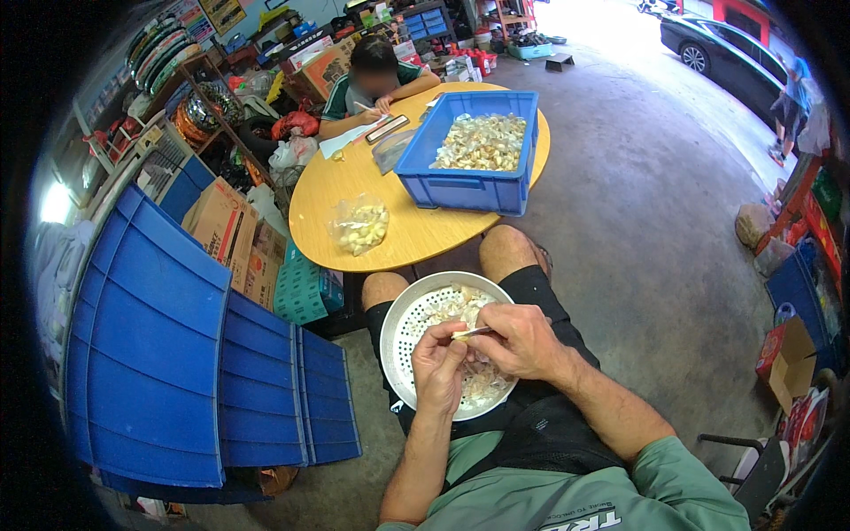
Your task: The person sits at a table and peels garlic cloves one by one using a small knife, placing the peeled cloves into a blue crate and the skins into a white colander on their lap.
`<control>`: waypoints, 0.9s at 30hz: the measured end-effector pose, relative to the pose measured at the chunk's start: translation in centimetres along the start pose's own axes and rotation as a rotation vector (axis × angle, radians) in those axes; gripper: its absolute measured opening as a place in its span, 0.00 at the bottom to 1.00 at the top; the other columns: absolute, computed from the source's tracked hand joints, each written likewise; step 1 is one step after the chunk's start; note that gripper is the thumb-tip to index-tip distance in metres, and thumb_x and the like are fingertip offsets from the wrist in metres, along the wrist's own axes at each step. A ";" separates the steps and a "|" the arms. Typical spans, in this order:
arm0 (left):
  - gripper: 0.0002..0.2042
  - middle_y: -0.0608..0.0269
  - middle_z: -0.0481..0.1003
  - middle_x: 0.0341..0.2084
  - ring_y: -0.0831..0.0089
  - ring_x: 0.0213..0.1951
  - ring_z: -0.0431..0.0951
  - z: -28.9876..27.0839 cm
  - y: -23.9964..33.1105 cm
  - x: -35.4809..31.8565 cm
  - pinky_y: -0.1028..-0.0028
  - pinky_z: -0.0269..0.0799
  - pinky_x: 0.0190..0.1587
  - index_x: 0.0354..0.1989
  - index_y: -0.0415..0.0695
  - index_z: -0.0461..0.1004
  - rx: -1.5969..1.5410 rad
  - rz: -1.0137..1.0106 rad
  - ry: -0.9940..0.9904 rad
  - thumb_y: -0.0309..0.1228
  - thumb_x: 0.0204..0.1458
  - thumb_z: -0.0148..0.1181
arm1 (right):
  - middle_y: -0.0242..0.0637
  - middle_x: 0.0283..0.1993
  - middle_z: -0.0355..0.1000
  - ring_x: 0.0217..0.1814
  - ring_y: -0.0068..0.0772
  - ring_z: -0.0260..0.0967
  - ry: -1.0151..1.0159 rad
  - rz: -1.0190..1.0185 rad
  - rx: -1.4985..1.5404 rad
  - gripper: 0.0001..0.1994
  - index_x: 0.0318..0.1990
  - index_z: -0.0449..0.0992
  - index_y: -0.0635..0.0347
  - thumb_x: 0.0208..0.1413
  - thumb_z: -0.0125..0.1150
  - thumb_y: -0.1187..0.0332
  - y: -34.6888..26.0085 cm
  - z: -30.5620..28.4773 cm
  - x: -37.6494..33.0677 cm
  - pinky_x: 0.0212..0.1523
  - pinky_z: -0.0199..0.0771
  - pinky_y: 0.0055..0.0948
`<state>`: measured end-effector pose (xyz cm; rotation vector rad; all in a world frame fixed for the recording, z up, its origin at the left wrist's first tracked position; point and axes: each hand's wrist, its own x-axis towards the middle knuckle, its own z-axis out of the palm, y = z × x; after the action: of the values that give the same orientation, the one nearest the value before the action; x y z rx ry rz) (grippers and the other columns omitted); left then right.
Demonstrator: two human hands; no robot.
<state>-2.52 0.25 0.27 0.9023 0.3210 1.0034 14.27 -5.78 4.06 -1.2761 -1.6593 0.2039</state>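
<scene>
Seated, white perforated colander resting on lap, holds pale garlic cloves. L hand fingers pinched shut on one clove above the colander's near half; R hand fingers closed on a small knife, blade tip at the clove.

Risks (judgement):
- blade points toward L fingers, so a slip off the clove could nick them.
- colander only balanced on thighs; a leg shift could tip it and send cloves to the floor.
- clove small, prob. slick; could pop out of the pinch.

Surface/room: round yellow tabletop ahead. Blue crate of cloves on its right side, clear bag of cloves nr the near left edge. Another person sits writing at the far edge. Concrete floor, stacked blue bins left, cardboard boxes, cluttered shelves, dark car far right.
</scene>
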 end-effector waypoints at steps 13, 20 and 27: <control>0.12 0.60 0.78 0.39 0.76 0.36 0.76 0.2 0.4 0.2 0.77 0.73 0.38 0.51 0.39 0.72 -0.143 -0.076 0.050 0.29 0.63 0.63 | 0.47 0.27 0.73 0.28 0.49 0.75 0.032 0.046 0.039 0.11 0.32 0.73 0.65 0.57 0.65 0.65 0.8 0.5 -0.3 0.30 0.73 0.43; 0.12 0.61 0.78 0.41 0.77 0.36 0.77 -0.2 0.2 0.1 0.78 0.73 0.38 0.52 0.37 0.73 -0.035 -0.032 0.051 0.25 0.62 0.63 | 0.47 0.29 0.72 0.31 0.50 0.75 0.022 0.098 0.041 0.11 0.35 0.72 0.66 0.58 0.64 0.66 0.0 0.3 0.0 0.32 0.73 0.42; 0.12 0.59 0.80 0.42 0.79 0.37 0.78 -0.5 -0.1 0.1 0.80 0.75 0.38 0.53 0.34 0.76 0.343 0.153 0.028 0.21 0.62 0.60 | 0.48 0.30 0.73 0.33 0.53 0.75 -0.031 0.072 0.013 0.12 0.34 0.71 0.65 0.59 0.64 0.64 -0.1 0.4 0.0 0.34 0.74 0.45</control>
<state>-2.67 0.55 -0.10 1.2382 0.4621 1.1221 13.91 -5.71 3.93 -1.3302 -1.6372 0.2791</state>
